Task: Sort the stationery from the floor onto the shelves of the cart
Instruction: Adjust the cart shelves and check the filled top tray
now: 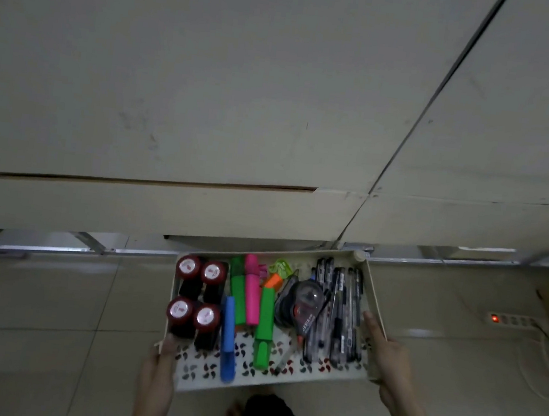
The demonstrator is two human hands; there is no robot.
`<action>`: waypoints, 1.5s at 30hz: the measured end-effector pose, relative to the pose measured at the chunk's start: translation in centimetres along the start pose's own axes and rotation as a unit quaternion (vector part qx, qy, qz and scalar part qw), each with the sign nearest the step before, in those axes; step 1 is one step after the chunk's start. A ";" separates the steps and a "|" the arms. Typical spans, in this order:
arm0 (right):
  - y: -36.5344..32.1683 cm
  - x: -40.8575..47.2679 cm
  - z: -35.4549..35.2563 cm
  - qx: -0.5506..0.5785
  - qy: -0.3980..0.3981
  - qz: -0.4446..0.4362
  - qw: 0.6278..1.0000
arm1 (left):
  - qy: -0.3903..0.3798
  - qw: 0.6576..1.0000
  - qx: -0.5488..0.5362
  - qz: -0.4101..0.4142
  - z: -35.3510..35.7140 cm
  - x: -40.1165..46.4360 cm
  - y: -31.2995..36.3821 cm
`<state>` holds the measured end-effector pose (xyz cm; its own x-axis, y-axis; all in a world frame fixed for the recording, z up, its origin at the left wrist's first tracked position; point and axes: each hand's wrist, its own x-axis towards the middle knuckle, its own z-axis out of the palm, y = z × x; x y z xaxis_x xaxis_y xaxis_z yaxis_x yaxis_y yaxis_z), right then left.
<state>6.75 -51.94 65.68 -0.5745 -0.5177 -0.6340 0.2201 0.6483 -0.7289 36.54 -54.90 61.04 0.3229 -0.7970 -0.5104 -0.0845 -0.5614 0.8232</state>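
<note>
1. A cream cart shelf with a pinwheel-patterned perforated base sits in the near middle of the view, above a tiled floor.
2. The left hand grips the shelf's near left corner, thumb over the rim beside the stamps.
3. The right hand holds the right wall of the shelf, fingers curled over its edge and one fingertip reaching inside next to the pens.
4. At the left of the shelf stand four red-capped stamps in a two-by-two block.
5. Right of them lie the highlighters: a blue one nearest, two green ones, a pink one and a small orange one farther back.
6. A correction tape dispenser lies right of centre, touching the highlighters on one side and the pens on the other.
7. A bundle of black pens lies along the right wall, running near to far.
8. A power strip with a lit red switch lies on the floor at the right, well apart from the shelf.
</note>
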 end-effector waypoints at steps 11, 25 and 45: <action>-6.7 6.8 5.0 0.052 -0.002 -0.033 0.998 | -0.057 0.994 0.017 0.093 4.0 7.6 8.3; -10.9 10.8 7.2 -0.020 0.030 -0.069 0.997 | -0.057 0.995 0.014 0.082 6.4 12.5 11.7; -11.8 12.9 7.9 0.003 0.018 -0.035 0.999 | -0.051 0.996 -0.015 0.074 7.4 13.5 13.0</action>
<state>2.94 -70.67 64.02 -0.6170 -0.5409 -0.5716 0.1834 0.6075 -0.7729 32.87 -74.63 62.99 0.2115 -0.8900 -0.4039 -0.0959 -0.4302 0.8976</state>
